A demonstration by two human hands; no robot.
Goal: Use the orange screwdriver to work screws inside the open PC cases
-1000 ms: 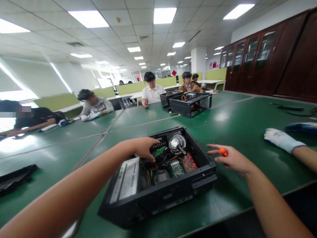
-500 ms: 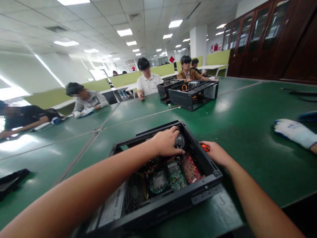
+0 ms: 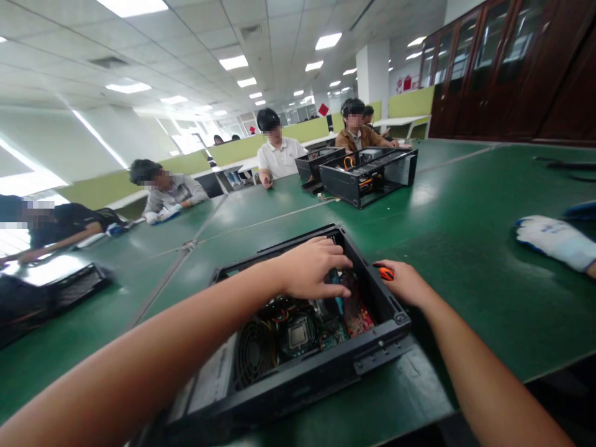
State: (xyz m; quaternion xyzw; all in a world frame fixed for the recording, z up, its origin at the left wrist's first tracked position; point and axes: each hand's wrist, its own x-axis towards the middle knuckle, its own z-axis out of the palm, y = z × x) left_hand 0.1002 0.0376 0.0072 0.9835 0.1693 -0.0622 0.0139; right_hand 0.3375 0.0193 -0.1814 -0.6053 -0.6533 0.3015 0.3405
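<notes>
An open black computer case (image 3: 307, 385) lies on the green table in front of me. Inside it show a fan (image 3: 254, 354), a green circuit board with a square socket (image 3: 299, 334) and a red card (image 3: 361, 316). My left hand (image 3: 316, 267) hovers over the far right part of the case, fingers spread, with nothing held. Beside the case's right edge, my right hand (image 3: 405, 282) has its fingers wrapped round an orange-and-black tool (image 3: 386, 273); most of the tool is hidden.
More open computer cases (image 3: 367, 177) stand across the table (image 3: 465, 236). A person's gloved hand (image 3: 554, 239) rests at the right, near dark cables (image 3: 565, 164). Black case parts (image 3: 69, 285) lie at the left. Several people sit round the far and left sides.
My left hand has let go of the round dark part, which no longer shows, and its fingers have spread. More of the black parts at the left has come into view.
</notes>
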